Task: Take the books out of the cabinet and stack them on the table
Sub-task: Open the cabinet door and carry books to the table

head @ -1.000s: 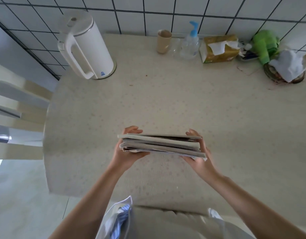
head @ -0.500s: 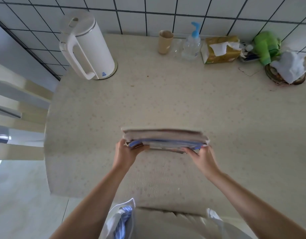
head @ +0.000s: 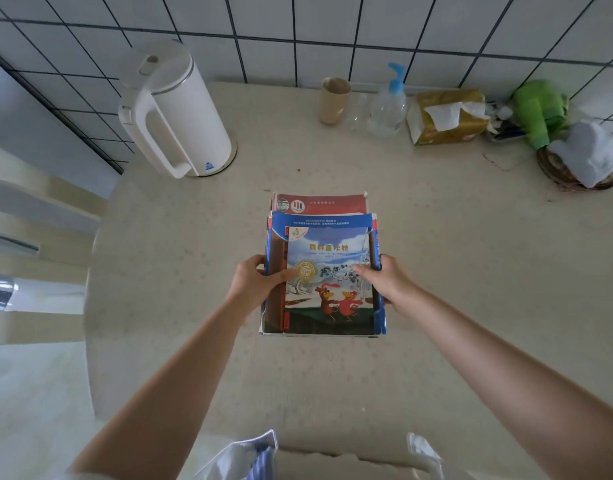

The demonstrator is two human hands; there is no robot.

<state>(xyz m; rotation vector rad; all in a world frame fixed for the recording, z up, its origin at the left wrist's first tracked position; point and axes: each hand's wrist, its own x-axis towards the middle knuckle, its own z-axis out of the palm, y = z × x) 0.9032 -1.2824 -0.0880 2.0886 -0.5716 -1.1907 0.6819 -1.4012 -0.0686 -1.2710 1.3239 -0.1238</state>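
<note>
A stack of thin picture books [head: 327, 271] lies flat, covers up, in the middle of the beige table [head: 436, 271]. The top cover shows two red birds in snow; a red book sticks out at the far end. My left hand [head: 255, 284] grips the stack's left edge, thumb on the top cover. My right hand [head: 384, 280] holds the right edge, fingers resting on the cover. The cabinet is out of view.
A white kettle [head: 175, 116] stands at the back left. Along the tiled wall are a beige cup [head: 334, 100], a pump bottle [head: 388, 105], a tissue pack [head: 447, 116], a green item [head: 540, 110] and a white cloth on a coaster [head: 589, 157]. A chair [head: 28, 237] stands left.
The stack was held edge-on above the table; it has been tipped flat, covers up, and lowered to the tabletop a little farther from me. Both hands stay on its sides.
</note>
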